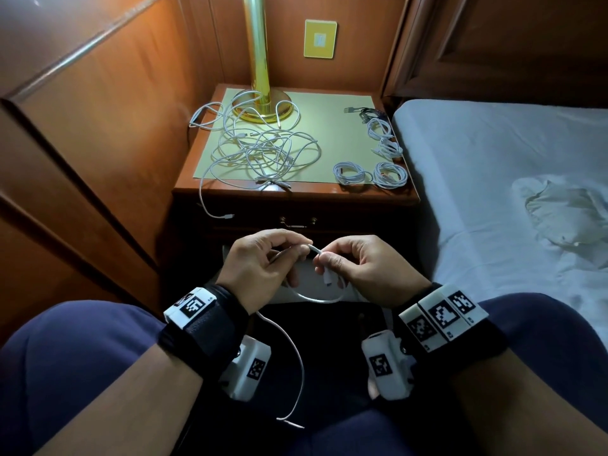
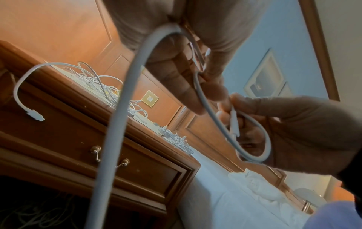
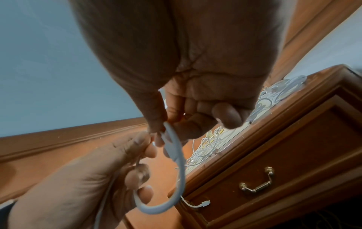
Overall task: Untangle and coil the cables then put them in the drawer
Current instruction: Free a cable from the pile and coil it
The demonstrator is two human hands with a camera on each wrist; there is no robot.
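Both hands work above the lap, in front of the nightstand (image 1: 296, 189). Left hand (image 1: 260, 263) pinches a white cable (image 1: 309, 299) between thumb and fingertips; right hand (image 1: 355, 264) pinches the same cable at its connector end, so that a first small loop hangs between them. The free length trails down past the left wrist to the lap.

To coil well, the right hand should probably keep the connector fixed as an anchor while the left feeds slack in equal loops, letting the cable roll slightly at each turn so no twist builds; the trailing end is best kept off the knees.

Count on the nightstand top: one loose tangle of white cables (image 1: 263, 149), whose strands cannot be counted singly, with one end hanging over the front edge; about four finished white coils (image 1: 371, 172) along the right side; one darker cable (image 1: 365, 112) behind them; one brass lamp base (image 1: 263, 108). One drawer (image 3: 278, 162) below, closed.
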